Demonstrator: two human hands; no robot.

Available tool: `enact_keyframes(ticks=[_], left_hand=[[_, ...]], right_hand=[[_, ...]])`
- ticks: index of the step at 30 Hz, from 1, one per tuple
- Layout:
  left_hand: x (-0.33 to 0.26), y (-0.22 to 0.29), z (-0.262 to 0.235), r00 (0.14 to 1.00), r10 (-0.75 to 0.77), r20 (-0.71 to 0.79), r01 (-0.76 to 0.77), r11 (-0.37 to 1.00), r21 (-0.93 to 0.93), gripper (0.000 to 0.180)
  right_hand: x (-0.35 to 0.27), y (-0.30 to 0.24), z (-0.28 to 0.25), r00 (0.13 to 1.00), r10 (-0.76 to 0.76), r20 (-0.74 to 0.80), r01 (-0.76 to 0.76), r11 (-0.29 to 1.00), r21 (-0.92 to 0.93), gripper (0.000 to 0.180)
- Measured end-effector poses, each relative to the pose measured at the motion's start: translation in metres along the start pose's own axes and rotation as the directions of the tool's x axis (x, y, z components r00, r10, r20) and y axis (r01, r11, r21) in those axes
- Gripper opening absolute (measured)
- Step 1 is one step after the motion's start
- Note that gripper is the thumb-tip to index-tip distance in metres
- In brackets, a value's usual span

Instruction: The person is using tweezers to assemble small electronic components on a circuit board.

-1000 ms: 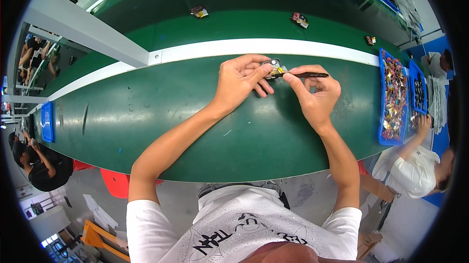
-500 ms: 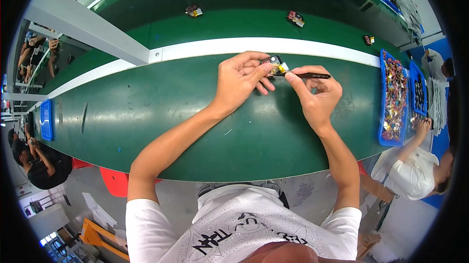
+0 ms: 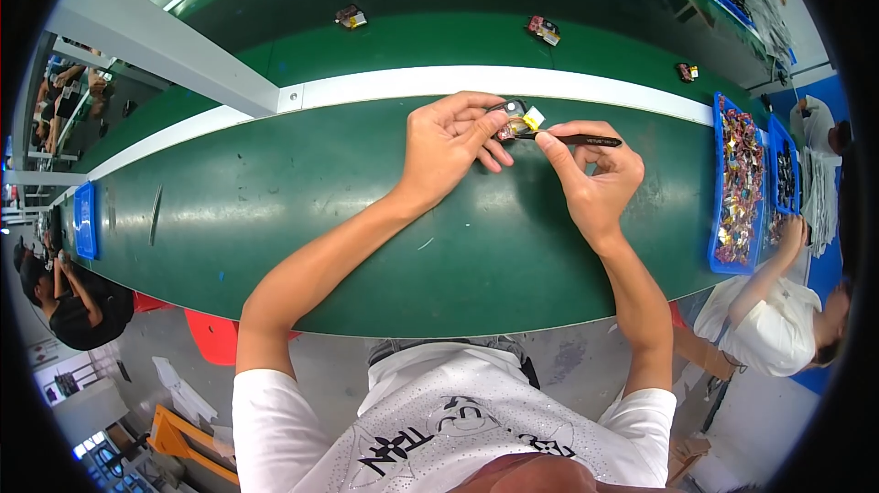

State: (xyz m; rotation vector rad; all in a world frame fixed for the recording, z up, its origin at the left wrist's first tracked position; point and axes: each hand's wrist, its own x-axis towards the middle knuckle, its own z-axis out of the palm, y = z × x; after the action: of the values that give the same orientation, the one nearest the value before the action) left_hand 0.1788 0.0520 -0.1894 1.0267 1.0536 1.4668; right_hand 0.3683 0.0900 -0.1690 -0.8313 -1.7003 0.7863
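Note:
Above the green bench (image 3: 439,246), my left hand (image 3: 450,140) pinches a small electronic assembly (image 3: 513,118). It has a black casing, a yellow and white tab and reddish parts, partly covered by my fingers. My right hand (image 3: 595,168) is closed round black tweezers (image 3: 586,139), thumb on top. The tweezers' tip reaches the assembly's lower right side; whether it grips a part there is too small to tell.
Beyond a white rail (image 3: 513,81), similar assemblies (image 3: 544,30) lie spaced along a green belt (image 3: 439,40). At right stands a blue tray (image 3: 717,218) full of small colourful parts, beside a co-worker in a white shirt (image 3: 769,319). A blue tray (image 3: 85,218) lies far left.
The assemblies beyond the rail have shifted left. In my left hand the piece has turned a little, and its white tab now sticks up to the right. Both hands stay nearly in place.

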Motion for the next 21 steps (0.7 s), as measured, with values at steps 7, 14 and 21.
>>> enact_keyframes(ticks=[7,14,21], left_hand=[[0.002,0.0001,0.0035,1.0,-0.013,0.013,0.013,1.0,0.027,0.028],[0.0015,-0.001,0.0044,1.0,-0.023,0.006,0.023,1.0,0.016,0.028],[0.0017,0.0001,0.0083,1.0,-0.009,-0.014,0.01,1.0,0.027,0.028]], right_hand=[[-0.0013,-0.0002,-0.0011,0.998,0.061,-0.023,-0.06,0.997,0.042,0.008],[-0.0015,0.0023,-0.0024,0.996,0.093,-0.007,-0.093,0.994,0.052,0.007],[-0.0006,0.0005,-0.0057,0.995,0.102,-0.012,-0.101,0.994,0.051,0.008]])
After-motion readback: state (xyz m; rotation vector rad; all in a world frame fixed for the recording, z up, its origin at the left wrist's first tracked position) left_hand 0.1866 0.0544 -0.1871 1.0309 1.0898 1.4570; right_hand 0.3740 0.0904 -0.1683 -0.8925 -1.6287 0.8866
